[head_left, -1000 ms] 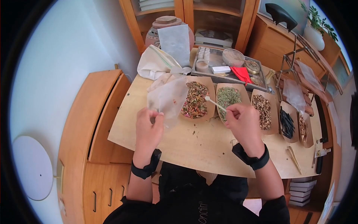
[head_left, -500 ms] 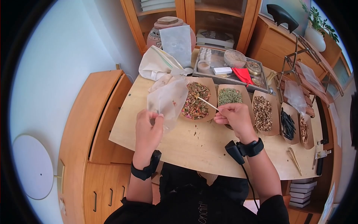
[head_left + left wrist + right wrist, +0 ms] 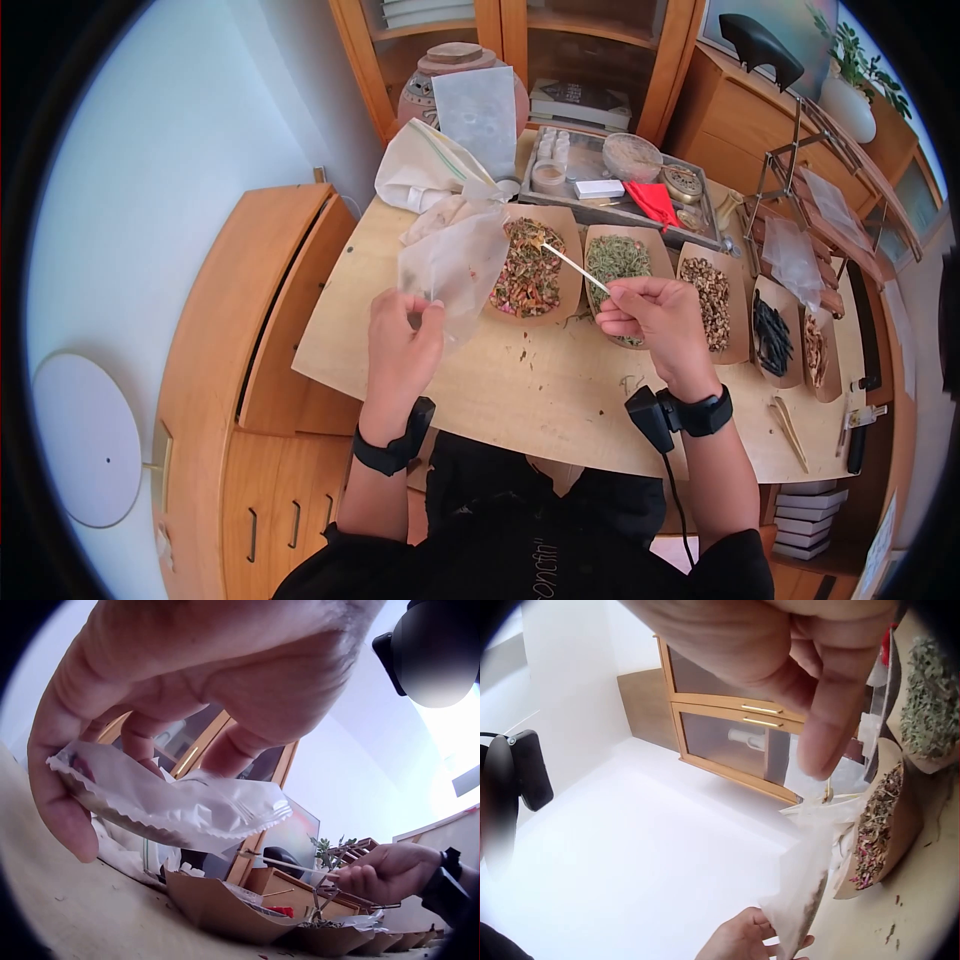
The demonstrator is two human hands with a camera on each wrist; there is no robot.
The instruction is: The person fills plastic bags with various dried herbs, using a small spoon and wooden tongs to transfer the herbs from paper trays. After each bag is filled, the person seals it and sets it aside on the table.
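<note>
Two hands, left hand [image 3: 402, 340] pinching pouch [image 3: 455, 265], right hand [image 3: 650, 312] gripping scoop [image 3: 572, 264]

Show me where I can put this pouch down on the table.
Bare wood lies along the near table edge, between the left hand holding the pouch and the right hand, and at the left corner. Behind, paper trays and the metal tray crowd it.

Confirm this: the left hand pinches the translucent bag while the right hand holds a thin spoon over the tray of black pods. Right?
Not quite. The right hand holds the spoon over the tray of mixed reddish-green herbs, as the head view shows. The left hand does pinch the bag.
</note>
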